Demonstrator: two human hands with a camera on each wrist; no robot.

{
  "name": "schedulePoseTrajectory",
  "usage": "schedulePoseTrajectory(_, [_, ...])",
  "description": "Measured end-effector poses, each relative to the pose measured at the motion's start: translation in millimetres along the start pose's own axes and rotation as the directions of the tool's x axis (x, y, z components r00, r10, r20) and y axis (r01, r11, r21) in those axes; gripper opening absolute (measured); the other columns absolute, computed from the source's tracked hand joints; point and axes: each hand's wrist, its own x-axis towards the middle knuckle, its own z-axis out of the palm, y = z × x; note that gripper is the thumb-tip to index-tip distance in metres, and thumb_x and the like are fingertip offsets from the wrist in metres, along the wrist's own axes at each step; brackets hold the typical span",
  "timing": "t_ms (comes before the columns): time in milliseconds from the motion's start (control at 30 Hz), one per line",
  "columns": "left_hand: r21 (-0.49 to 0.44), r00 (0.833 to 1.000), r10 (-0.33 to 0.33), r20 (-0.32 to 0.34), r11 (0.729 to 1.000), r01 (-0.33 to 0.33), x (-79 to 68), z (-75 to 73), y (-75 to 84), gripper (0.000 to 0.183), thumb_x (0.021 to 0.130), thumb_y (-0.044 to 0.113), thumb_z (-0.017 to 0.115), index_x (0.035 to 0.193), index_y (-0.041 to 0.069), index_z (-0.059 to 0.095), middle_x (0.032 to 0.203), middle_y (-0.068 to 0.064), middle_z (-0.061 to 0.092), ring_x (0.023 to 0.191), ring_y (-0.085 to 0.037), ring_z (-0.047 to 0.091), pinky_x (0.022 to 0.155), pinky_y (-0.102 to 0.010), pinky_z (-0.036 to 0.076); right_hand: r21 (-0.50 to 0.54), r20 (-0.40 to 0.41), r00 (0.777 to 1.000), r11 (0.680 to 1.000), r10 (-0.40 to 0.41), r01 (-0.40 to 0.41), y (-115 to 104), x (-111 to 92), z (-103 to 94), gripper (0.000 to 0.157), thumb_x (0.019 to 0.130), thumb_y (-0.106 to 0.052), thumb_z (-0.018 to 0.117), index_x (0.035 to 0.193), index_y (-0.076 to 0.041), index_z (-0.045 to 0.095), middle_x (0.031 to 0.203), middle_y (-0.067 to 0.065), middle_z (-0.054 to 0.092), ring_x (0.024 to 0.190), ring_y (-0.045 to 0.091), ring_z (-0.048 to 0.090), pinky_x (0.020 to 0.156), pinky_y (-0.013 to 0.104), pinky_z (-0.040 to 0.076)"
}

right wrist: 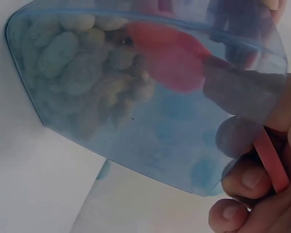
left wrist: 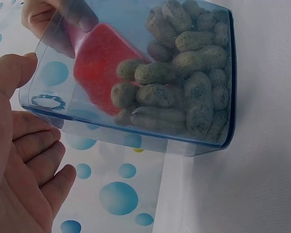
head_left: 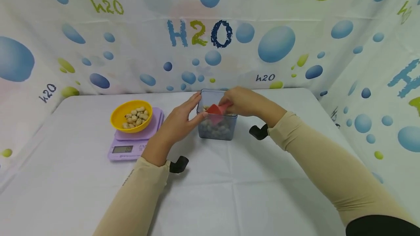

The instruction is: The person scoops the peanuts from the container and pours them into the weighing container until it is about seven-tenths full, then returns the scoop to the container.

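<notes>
A clear bluish plastic container (head_left: pixel 216 130) stands on the table, partly filled with unshelled peanuts (left wrist: pixel 199 97). My right hand (head_left: pixel 244 102) grips the handle of a red scoop (left wrist: pixel 104 68) from above. Its bowl is inside the container, tilted against the peanuts, seen through the wall in both wrist views. My left hand (head_left: pixel 178 121) rests at the container's left front corner. Its thumb (left wrist: pixel 14 70) touches the rim and its fingers lie loosely along the outside of the left wall. The handle is partly hidden by the right hand's fingers (right wrist: pixel 252 182).
Left of the container, a yellow bowl (head_left: pixel 115 119) with several peanuts sits on a purple kitchen scale (head_left: pixel 136 150). The scale's right edge is partly behind my left hand. A white cloth covers the table (head_left: pixel 262 192), and a bubble-printed curtain (head_left: pixel 131 46) hangs behind it.
</notes>
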Motion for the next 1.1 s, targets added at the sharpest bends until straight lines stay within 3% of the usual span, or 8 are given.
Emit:
schedulePoseTrajectory(133, [-0.004, 1.000, 0.009, -0.012, 1.000, -0.009, 0.1, -0.6, 1.4, 0.072, 0.098, 0.052, 0.051, 0.157, 0.021, 0.025, 0.164, 0.011, 0.017, 0.151, -0.019, 0.022, 0.120, -0.047, 0.028, -0.025, 0.000, 0.999, 0.999, 0.039, -0.039, -3, -1, -2.1, 0.025, 0.090, -0.016, 0.072, 0.114, -0.010, 0.075, 0.104, 0.004, 0.072, 0.094, 0.020, 0.062, 0.086, 0.036, 0.056])
schedulePoseTrajectory(333, [-0.013, 1.000, 0.003, -0.014, 1.000, -0.003, -0.4, -2.8, 2.1, 0.071, 0.099, 0.049, 0.053, 0.157, 0.022, 0.024, 0.164, 0.010, 0.017, 0.151, -0.020, 0.023, 0.119, -0.047, 0.028, -0.218, -0.030, 0.998, 0.974, -0.064, 0.056, -16, 3, 1.3, 0.020, 0.091, -0.015, 0.071, 0.110, -0.014, 0.077, 0.093, 0.002, 0.069, 0.088, 0.020, 0.060, 0.084, 0.034, 0.053])
schedulePoseTrajectory(433, [-0.008, 1.000, -0.009, -0.007, 1.000, 0.008, -0.8, -2.1, 1.2, 0.071, 0.099, 0.048, 0.054, 0.158, 0.022, 0.023, 0.164, 0.010, 0.017, 0.151, -0.020, 0.023, 0.119, -0.047, 0.028, -0.167, -0.012, 0.999, 0.985, -0.034, 0.032, -17, 3, 0.7, 0.020, 0.091, -0.016, 0.070, 0.110, -0.012, 0.077, 0.098, 0.003, 0.072, 0.091, 0.021, 0.062, 0.087, 0.036, 0.055])
schedulePoseTrajectory(633, [0.007, 1.000, -0.013, -0.007, 1.000, 0.013, 0.0, 0.6, 0.3, 0.072, 0.098, 0.052, 0.052, 0.158, 0.023, 0.023, 0.164, 0.011, 0.017, 0.151, -0.020, 0.023, 0.119, -0.048, 0.028, 0.040, 0.008, 0.992, 0.991, 0.125, -0.125, -10, -3, -8.5, 0.033, 0.091, -0.022, 0.072, 0.119, -0.007, 0.072, 0.112, 0.007, 0.072, 0.100, 0.022, 0.063, 0.089, 0.039, 0.056])
schedulePoseTrajectory(733, [0.008, 1.000, -0.008, -0.011, 1.000, 0.009, 0.9, 0.9, 0.2, 0.073, 0.098, 0.054, 0.051, 0.158, 0.023, 0.023, 0.164, 0.012, 0.017, 0.150, -0.020, 0.023, 0.119, -0.049, 0.028, 0.040, -0.012, 0.994, 0.993, 0.111, -0.111, -11, -7, -11.7, 0.032, 0.090, -0.022, 0.073, 0.119, -0.008, 0.072, 0.111, 0.006, 0.072, 0.098, 0.022, 0.063, 0.087, 0.038, 0.056])
schedulePoseTrajectory(933, [-0.004, 1.000, -0.001, -0.007, 1.000, 0.001, 2.0, 0.6, 1.0, 0.075, 0.097, 0.057, 0.050, 0.158, 0.023, 0.023, 0.164, 0.013, 0.017, 0.151, -0.020, 0.023, 0.119, -0.049, 0.028, -0.146, -0.054, 0.999, 0.989, 0.002, -0.010, -15, -7, -6.4, 0.022, 0.091, -0.016, 0.071, 0.112, -0.014, 0.076, 0.098, 0.001, 0.071, 0.089, 0.019, 0.060, 0.084, 0.033, 0.054])
schedulePoseTrajectory(1100, [0.000, 1.000, 0.002, -0.005, 1.000, -0.002, 1.2, 1.6, 0.6, 0.074, 0.097, 0.057, 0.049, 0.158, 0.022, 0.023, 0.164, 0.011, 0.017, 0.150, -0.020, 0.023, 0.119, -0.048, 0.028, -0.035, -0.043, 0.998, 0.999, 0.037, -0.038, -13, -5, 4.4, 0.025, 0.094, -0.021, 0.069, 0.115, -0.010, 0.074, 0.101, 0.003, 0.072, 0.087, 0.020, 0.060, 0.079, 0.031, 0.054])
